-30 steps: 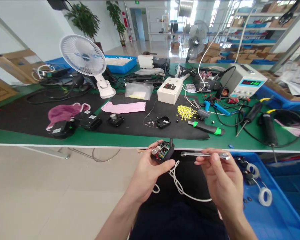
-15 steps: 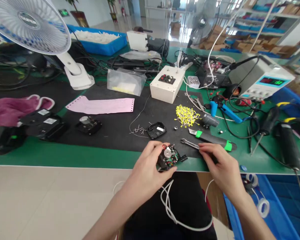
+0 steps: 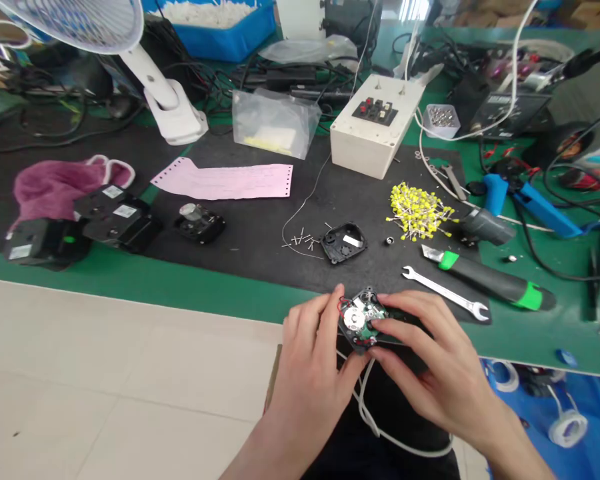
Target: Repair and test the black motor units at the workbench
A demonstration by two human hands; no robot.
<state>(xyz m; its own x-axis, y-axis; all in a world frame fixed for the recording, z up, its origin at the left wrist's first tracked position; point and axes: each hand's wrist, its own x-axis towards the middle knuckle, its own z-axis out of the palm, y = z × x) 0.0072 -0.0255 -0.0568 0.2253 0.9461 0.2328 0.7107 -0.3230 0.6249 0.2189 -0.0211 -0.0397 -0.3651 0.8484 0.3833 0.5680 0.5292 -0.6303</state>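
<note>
Both hands hold a small opened black device (image 3: pixel 363 321) with a circuit board, red wires and a round metal part, at the bench's front edge. My left hand (image 3: pixel 314 363) grips its left side with curled fingers. My right hand (image 3: pixel 425 363) grips its right side, forefinger lying on the board. A white cable (image 3: pixel 367 413) hangs from the device over my lap. A silver spanner (image 3: pixel 445 293) lies on the black mat just right of my hands, with no hand on it. The device's black cover (image 3: pixel 344 242) lies on the mat beyond.
On the bench are a green-handled knife (image 3: pixel 495 283), yellow parts heap (image 3: pixel 417 211), white switch box (image 3: pixel 375 127), pink paper (image 3: pixel 225 181), loose screws (image 3: pixel 300 240), black units (image 3: pixel 117 217), a magenta cloth (image 3: pixel 55 187), a fan base (image 3: pixel 173 113). A blue bin (image 3: pixel 575 427) stands at lower right.
My right hand has laid the spanner down on the mat and moved onto the device. The device has come to the bench edge, and the view has tilted down and closer.
</note>
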